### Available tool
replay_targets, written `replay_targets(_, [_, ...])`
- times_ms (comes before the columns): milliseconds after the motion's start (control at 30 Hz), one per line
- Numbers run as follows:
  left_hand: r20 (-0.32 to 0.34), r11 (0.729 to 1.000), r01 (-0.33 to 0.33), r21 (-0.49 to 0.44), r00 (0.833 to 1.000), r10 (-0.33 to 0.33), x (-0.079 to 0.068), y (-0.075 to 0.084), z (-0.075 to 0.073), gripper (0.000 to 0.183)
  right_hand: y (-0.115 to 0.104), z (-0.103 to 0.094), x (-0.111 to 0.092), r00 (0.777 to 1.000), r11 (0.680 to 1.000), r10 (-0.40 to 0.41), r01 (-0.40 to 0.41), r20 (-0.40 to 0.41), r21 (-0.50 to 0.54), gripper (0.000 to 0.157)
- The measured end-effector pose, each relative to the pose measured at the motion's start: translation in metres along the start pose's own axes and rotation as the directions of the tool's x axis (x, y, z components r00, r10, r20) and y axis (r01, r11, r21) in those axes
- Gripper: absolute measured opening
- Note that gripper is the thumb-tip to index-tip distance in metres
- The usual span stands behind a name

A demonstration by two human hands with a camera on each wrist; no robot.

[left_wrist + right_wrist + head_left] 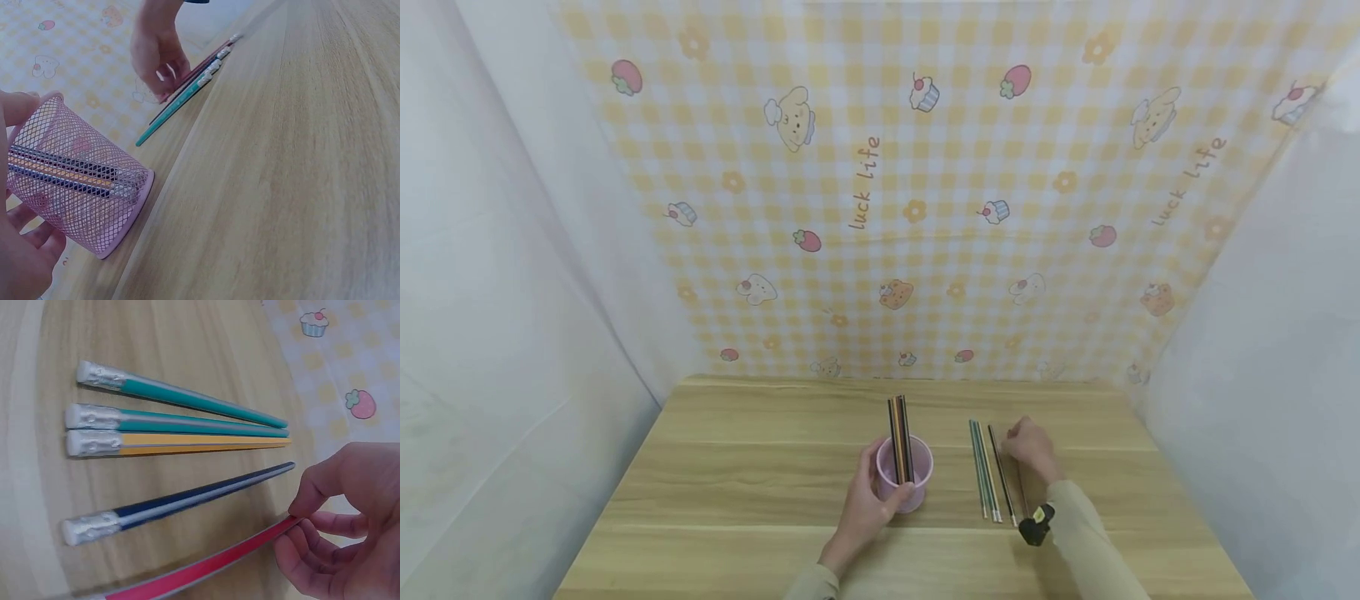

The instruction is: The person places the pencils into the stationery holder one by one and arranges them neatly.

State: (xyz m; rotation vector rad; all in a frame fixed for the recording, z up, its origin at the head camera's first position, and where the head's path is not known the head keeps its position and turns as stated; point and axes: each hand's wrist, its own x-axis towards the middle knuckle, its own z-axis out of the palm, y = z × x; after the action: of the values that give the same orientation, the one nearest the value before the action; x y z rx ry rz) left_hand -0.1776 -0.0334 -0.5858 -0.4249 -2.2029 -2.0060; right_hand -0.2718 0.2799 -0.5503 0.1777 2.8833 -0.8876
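Note:
My left hand (867, 504) grips a pink mesh pen cup (81, 181) around its side, its thumb near the rim. Several pencils (900, 437), dark ones and a yellow-orange one, lean upright inside the cup. Over on the right, my right hand (337, 525) pinches the far end of a red pencil (206, 565) between thumb and fingers. Beside that pencil lie a dark blue pencil (181, 495), a yellow pencil (200, 442) and two green pencils (187, 397), their white erasers toward the near side.
The wood-grained table (722, 500) carries all of this. Behind it hangs a yellow checked cloth (917, 250) with cartoon prints. White sheets (527, 333) close in the left and right sides. A black device (1036, 525) is strapped at the right wrist.

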Motion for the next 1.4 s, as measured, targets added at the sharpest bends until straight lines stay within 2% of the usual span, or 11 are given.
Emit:
replay_targets(133, [-0.003, 1.000, 0.001, 0.001, 1.000, -0.001, 0.000, 0.000, 0.001, 0.083, -0.005, -0.012, 0.000, 1.000, 0.999, -0.013, 0.014, -0.018, 0.035, 0.037])
replay_targets(333, [-0.005, 1.000, -0.004, -0.013, 1.000, 0.004, 0.000, 0.000, 0.001, 0.083, -0.024, -0.028, -0.004, 0.999, 0.985, -0.026, 0.029, -0.022, 0.169, 0.044])
replay_targets(733, [-0.007, 0.999, -0.010, -0.035, 1.000, 0.010, 0.001, -0.002, 0.001, 0.081, -0.068, -0.047, -0.009, 0.977, 0.952, -0.159, 0.190, -0.142, 0.239, 0.039])
replay_targets(1000, [-0.006, 0.999, 0.001, -0.044, 1.000, -0.001, 0.001, -0.002, 0.001, 0.080, -0.094, -0.059, -0.014, 0.957, 0.894, -0.208, 0.271, -0.204, 0.357, 0.043])
replay_targets(1233, [-0.007, 0.999, -0.008, -0.045, 1.000, 0.008, 0.001, -0.004, 0.001, 0.079, -0.124, -0.066, -0.024, 0.928, 0.855, -0.227, 0.335, -0.295, 0.396, 0.043])
replay_targets(1400, [-0.003, 0.999, -0.018, -0.030, 1.000, 0.017, 0.001, -0.006, 0.001, 0.079, -0.145, -0.066, -0.033, 0.915, 0.804, -0.241, 0.375, -0.323, 0.462, 0.046])
